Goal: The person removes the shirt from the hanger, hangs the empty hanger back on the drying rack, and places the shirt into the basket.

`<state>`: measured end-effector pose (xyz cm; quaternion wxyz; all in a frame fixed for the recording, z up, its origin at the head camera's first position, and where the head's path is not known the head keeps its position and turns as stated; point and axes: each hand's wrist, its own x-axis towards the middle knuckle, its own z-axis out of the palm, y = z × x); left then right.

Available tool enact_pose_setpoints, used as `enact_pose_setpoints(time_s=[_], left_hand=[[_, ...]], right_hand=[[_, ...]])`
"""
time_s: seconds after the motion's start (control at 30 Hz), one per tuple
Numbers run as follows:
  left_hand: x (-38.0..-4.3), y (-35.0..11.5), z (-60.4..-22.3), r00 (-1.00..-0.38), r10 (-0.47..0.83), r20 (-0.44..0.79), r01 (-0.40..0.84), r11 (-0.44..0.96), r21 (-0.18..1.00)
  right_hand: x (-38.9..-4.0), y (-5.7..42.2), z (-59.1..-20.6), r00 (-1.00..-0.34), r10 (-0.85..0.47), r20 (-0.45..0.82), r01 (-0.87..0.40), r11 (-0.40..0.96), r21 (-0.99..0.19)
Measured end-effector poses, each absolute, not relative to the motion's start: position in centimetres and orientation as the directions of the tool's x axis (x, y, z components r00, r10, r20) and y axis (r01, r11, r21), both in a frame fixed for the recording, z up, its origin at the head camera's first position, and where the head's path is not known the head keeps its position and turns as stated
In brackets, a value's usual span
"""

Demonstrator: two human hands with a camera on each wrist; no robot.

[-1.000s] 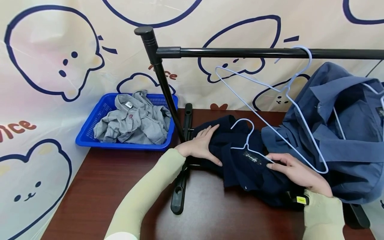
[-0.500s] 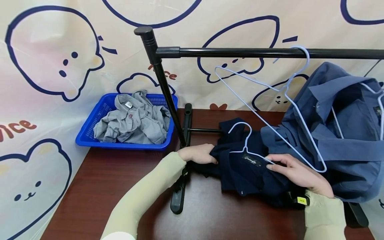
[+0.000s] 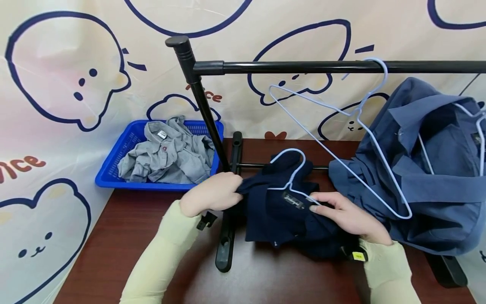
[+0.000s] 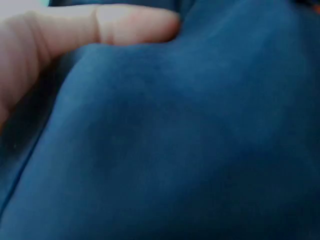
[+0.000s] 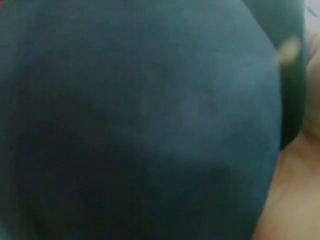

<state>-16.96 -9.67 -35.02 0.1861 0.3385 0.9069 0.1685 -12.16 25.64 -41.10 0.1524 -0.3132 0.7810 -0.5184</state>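
Observation:
A dark navy shirt (image 3: 262, 219) with a label at its collar lies over the table under the rack's bar. Inside its neck sits a pale blue hanger (image 3: 291, 179), its hook standing up out of the collar. On the left, my left hand (image 3: 214, 192) grips the shirt's cloth near the shoulder; in the left wrist view one finger (image 4: 135, 24) lies along the navy fabric. My right hand (image 3: 351, 215) pinches the hanger's right arm together with the shirt's collar edge. Cloth fills most of the right wrist view, hiding the fingers there.
A black clothes rack (image 3: 303, 66) spans the table (image 3: 152, 236). From its bar hang a bare pale blue hanger (image 3: 358, 110) and a slate-blue shirt (image 3: 436, 185) at right. Behind the left post stands a blue basket (image 3: 125, 184) with a grey shirt (image 3: 171, 152).
My left hand went from lying spread on the shirt to gripping its cloth, then moved left. The shirt, the hanger in it and my right hand have shifted left too.

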Motion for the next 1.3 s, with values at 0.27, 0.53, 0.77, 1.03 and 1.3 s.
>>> enact_pose_setpoints(time_s=[0.27,0.53,0.77,1.03,1.3], left_hand=[[-13.6,-13.5,-30.6,-0.794,0.598,-0.107,0.488,0.733,0.474],[-13.8,-14.5,-31.0,-0.801,0.590,-0.106,0.445,0.704,0.554],[-15.9,-14.1,-36.0,-0.785,0.584,-0.205,0.436,0.757,0.487],[-15.3,-12.6,-37.5,-0.835,0.541,0.103,0.514,0.699,0.496],[-14.4,-11.4,-38.6,-0.867,0.464,0.184,0.474,0.647,0.597]], right_hand=[[-10.7,22.3,-38.0,-0.704,-0.692,0.163,-0.385,0.178,-0.906],[-10.7,21.9,-37.5,-0.671,-0.725,0.155,-0.377,0.154,-0.913],[-12.6,21.9,-41.6,-0.720,-0.693,0.014,-0.322,0.316,-0.892],[-13.3,21.0,-43.5,-0.868,-0.493,0.061,-0.358,0.536,-0.765],[-12.6,20.5,-41.0,-0.868,-0.387,0.310,-0.494,0.616,-0.614]])
